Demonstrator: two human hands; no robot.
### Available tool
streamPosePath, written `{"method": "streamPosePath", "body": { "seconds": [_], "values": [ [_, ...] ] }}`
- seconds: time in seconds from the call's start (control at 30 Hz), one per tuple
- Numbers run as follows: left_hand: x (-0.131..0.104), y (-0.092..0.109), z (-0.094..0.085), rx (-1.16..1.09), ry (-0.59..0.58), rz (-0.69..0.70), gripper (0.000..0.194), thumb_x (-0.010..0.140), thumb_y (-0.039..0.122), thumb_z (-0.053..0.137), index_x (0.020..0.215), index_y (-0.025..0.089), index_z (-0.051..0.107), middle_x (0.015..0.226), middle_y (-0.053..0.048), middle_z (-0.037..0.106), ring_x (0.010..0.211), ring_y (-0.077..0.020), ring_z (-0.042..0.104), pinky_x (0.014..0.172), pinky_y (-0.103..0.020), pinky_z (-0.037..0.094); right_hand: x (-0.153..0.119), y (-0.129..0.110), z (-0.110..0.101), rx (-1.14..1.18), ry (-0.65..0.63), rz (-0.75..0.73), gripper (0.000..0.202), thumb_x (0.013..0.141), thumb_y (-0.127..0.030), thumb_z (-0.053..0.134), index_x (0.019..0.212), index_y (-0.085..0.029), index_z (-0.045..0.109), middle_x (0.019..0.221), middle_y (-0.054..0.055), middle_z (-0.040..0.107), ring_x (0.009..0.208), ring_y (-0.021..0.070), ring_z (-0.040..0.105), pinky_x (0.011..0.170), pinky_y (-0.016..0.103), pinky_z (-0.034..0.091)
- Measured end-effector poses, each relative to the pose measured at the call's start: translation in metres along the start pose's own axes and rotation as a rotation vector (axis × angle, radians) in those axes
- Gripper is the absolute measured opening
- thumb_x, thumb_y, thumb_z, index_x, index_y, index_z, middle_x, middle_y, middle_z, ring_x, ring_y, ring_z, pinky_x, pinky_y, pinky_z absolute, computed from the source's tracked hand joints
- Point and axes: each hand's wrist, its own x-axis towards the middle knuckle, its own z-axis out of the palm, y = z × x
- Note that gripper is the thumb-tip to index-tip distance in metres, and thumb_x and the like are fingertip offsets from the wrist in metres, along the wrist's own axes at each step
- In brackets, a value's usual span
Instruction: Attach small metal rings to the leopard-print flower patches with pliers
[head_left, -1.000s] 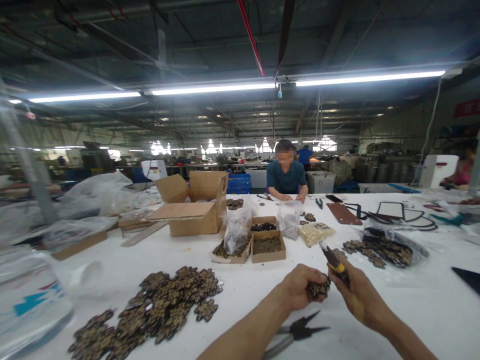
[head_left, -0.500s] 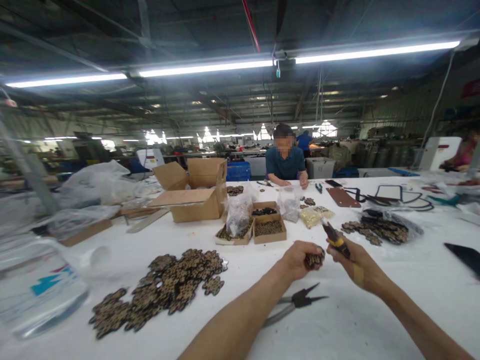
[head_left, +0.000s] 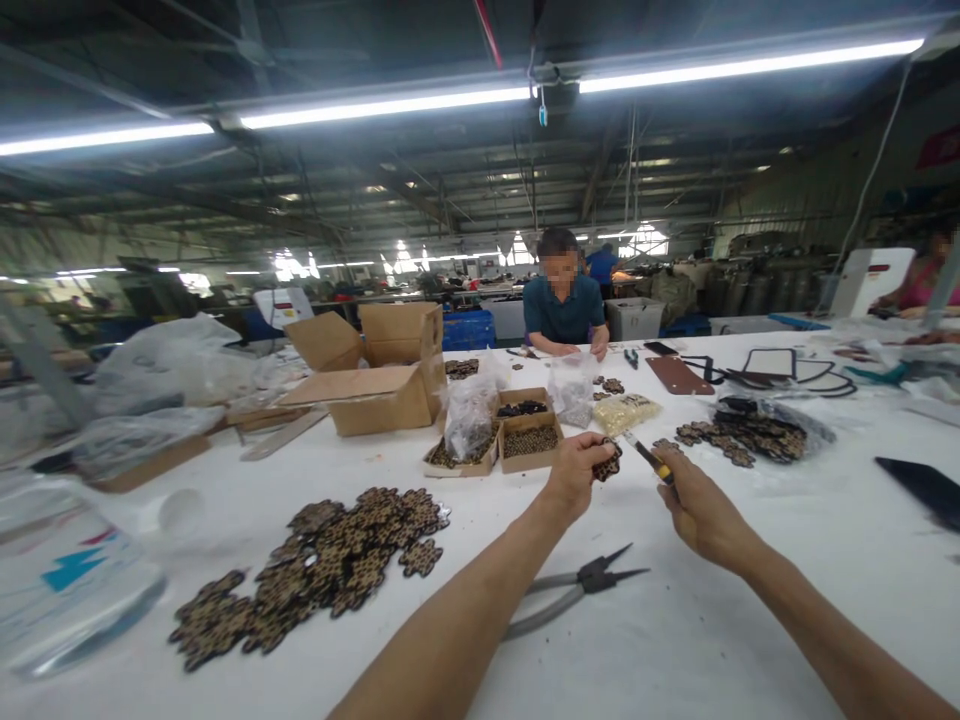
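My left hand (head_left: 574,474) is closed on a brown-and-black patterned flower-shaped piece (head_left: 608,460), pinched at its edge. In my right hand (head_left: 699,508) is a pair of pliers (head_left: 649,457) with yellow-and-black handles, its jaws pointing up and left, a short way to the right of the flower piece. Under my wrists, on the white table (head_left: 660,650), lie dark long-nosed pliers (head_left: 596,575) with spread tips. A heap of similar flower pieces (head_left: 337,550) spreads to the left of my left forearm.
Ahead are a small box of brass-coloured bits (head_left: 529,441), a box of black parts (head_left: 523,408) and a bag of pale bits (head_left: 626,412). An opened carton (head_left: 382,400) stands further left. More flower pieces (head_left: 739,445) lie right. A co-worker (head_left: 564,300) sits opposite.
Both hands have moved up and away across the table, the left also slightly left. The pliers in my right hand have turned, their jaws now pointing more to the left. The view has shifted slightly.
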Motion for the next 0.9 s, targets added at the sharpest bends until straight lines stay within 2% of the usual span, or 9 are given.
{"method": "streamPosePath", "body": {
  "seconds": [0.2,0.37,0.63,0.9],
  "values": [
    [-0.007,0.001,0.010,0.117,0.073,0.155,0.025,0.066,0.031,0.078,0.077,0.011,0.068,0.058,-0.001,0.062,0.052,-0.0099,0.052,0.053,-0.024,0.035,-0.002,-0.005,0.002,-0.153,0.022,0.022,0.060,0.090,-0.011,0.045,0.148,-0.017,0.032,0.132,0.018,0.053,0.119,0.0313,0.055,0.097,0.045,0.048],
    [-0.014,0.002,0.014,0.196,0.106,0.236,0.021,0.071,0.031,0.075,0.079,0.013,0.069,0.060,0.000,0.062,0.055,-0.0099,0.053,0.055,-0.023,0.037,-0.005,-0.009,0.002,-0.214,0.035,0.015,0.063,0.090,-0.008,0.047,0.150,-0.018,0.030,0.138,0.017,0.049,0.116,0.0300,0.054,0.095,0.043,0.048],
    [-0.025,0.007,0.018,0.490,0.131,0.408,0.015,0.085,0.030,0.064,0.085,0.015,0.068,0.068,0.000,0.063,0.063,-0.0115,0.054,0.062,-0.023,0.041,-0.005,-0.016,0.001,-0.295,0.037,0.026,0.074,0.083,-0.003,0.054,0.151,-0.021,0.029,0.131,0.017,0.052,0.112,0.0302,0.052,0.089,0.041,0.049],
    [-0.032,0.012,0.018,0.696,0.140,0.542,0.013,0.089,0.028,0.059,0.087,0.017,0.067,0.073,0.000,0.062,0.068,-0.0124,0.051,0.066,-0.025,0.039,-0.006,-0.021,-0.003,-0.359,0.038,0.032,0.081,0.077,0.004,0.050,0.150,-0.021,0.027,0.132,0.015,0.050,0.115,0.0303,0.048,0.084,0.038,0.051]
  ]
}}
